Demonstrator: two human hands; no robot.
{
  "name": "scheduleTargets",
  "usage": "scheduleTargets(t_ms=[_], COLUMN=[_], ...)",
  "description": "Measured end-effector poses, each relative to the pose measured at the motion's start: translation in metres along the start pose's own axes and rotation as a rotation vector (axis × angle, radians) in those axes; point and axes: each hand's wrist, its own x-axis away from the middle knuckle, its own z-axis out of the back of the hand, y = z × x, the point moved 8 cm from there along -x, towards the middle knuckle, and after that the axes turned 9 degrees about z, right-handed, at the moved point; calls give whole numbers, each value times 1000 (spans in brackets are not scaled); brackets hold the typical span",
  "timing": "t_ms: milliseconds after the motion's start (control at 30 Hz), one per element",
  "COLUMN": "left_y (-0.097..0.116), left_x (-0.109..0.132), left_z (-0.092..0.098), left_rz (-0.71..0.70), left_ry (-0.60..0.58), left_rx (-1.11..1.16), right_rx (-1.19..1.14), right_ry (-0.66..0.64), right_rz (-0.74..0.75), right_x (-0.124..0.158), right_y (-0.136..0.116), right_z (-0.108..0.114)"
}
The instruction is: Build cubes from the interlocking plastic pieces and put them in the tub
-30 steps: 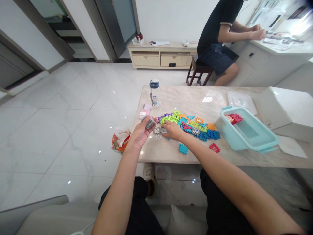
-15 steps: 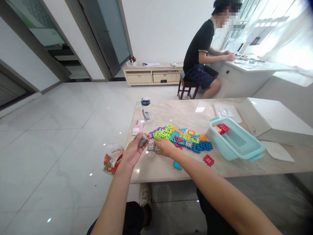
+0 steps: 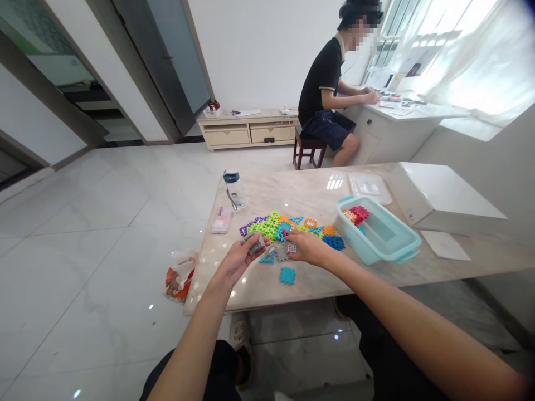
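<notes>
Head view of a person seated at a marble table [image 3: 376,267]. The left hand [image 3: 239,257] is raised just above the table's near edge, fingers curled around a small stack of grey tiles [image 3: 256,243]. The right hand [image 3: 307,248] lies palm down on the table, fingertips pressed together on a loose tile [image 3: 291,247] at the near side of the pile of coloured tiles [image 3: 288,227]. One blue tile [image 3: 287,275] lies apart, nearer the person than the pile. To the right of the pile stands a teal tub [image 3: 378,236] holding a few red tiles [image 3: 358,213]; beyond the tub lies a clear lid [image 3: 370,186], and to its right a white box [image 3: 443,199]. Left of the pile are a bottle [image 3: 234,189] and a pink packet [image 3: 221,220]. A bag [image 3: 179,275] sits on the floor left of the table. Another person sits at a desk well behind the table.
</notes>
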Motion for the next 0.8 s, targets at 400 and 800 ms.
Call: scheduleTargets(t_ms=[400,800], left_y=[-46,-42], left_x=[-18,-16], left_z=[-58,-59], left_rz=[150,91], left_ry=[-305,-375], left_rx=[-112,-67], right_rx=[-411,-396], right_ry=[391,369], right_rz=[206,330], right_x=[37,31], right_y=[-10,-23], right_z=[49,52])
